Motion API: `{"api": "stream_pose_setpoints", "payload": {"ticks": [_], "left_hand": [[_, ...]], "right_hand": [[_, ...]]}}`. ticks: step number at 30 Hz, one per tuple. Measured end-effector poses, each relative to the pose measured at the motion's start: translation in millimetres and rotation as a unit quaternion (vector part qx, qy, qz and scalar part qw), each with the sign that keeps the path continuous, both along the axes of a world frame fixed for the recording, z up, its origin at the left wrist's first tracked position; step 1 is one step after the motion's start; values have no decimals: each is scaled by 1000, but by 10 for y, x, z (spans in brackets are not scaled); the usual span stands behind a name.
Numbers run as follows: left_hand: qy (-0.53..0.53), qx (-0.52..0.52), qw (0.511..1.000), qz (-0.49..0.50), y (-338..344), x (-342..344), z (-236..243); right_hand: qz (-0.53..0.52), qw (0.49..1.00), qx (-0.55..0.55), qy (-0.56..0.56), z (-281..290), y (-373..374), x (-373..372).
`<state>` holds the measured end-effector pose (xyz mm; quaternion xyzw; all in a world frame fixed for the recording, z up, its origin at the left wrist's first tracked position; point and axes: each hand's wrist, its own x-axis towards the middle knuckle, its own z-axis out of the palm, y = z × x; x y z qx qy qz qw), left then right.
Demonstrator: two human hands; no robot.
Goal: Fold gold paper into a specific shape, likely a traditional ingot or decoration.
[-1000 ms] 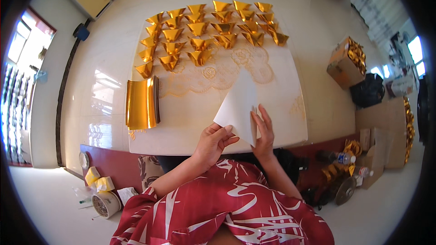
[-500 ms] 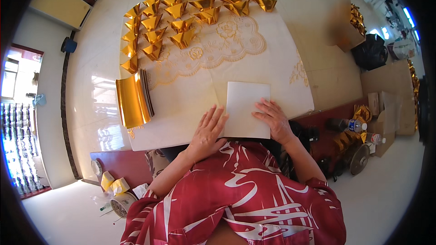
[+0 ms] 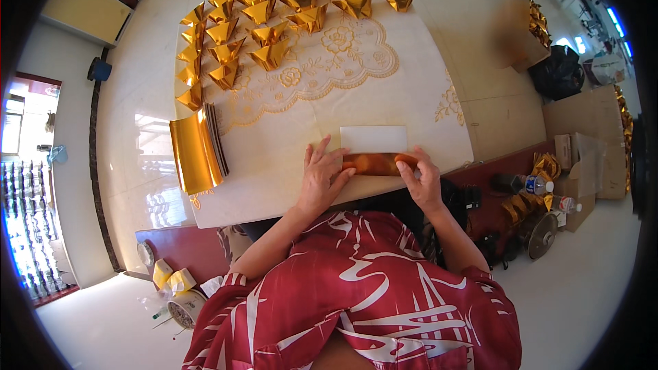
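On the table in front of me lies a sheet of gold foil paper [image 3: 373, 138], white side up. Its near part is bent back over, so a shiny gold band [image 3: 375, 164] faces me. My left hand [image 3: 322, 175] grips the band's left end between thumb and index finger, the other fingers pointing away. At the right end, my right hand [image 3: 422, 179] pinches the band with its thumb on the near side. A stack of gold paper sheets [image 3: 197, 149], slightly curled, rests at the table's left edge.
Several folded gold paper ingots [image 3: 269, 55] stand in rows across the far left of the embroidered tablecloth [image 3: 425, 106]. A red bench [image 3: 179, 252] runs along the near side. Bottles [image 3: 534, 184] and cardboard boxes [image 3: 589, 130] stand to the right.
The sheet lay flat, white side up, under my hands; its near part is now turned up, showing gold. Both hands have moved onto the ends of the fold.
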<state>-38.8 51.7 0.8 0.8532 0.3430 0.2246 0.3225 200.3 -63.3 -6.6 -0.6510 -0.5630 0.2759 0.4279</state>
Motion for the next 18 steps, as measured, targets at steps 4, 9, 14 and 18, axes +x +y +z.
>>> {"api": "stream_pose_setpoints", "payload": {"ticks": [4,9,14,18], "left_hand": [[-8,47,993,110,-31,159,-70],[17,92,984,154,-19,237,-74],[39,110,979,169,24,268,-109],[55,106,978,173,35,293,-85]], "right_hand": [[-173,985,17,-21,-35,152,-227],[-192,967,80,-147,-44,305,-145],[-185,946,101,-245,-6,403,-140],[-186,940,105,-268,-50,434,-123]]}}
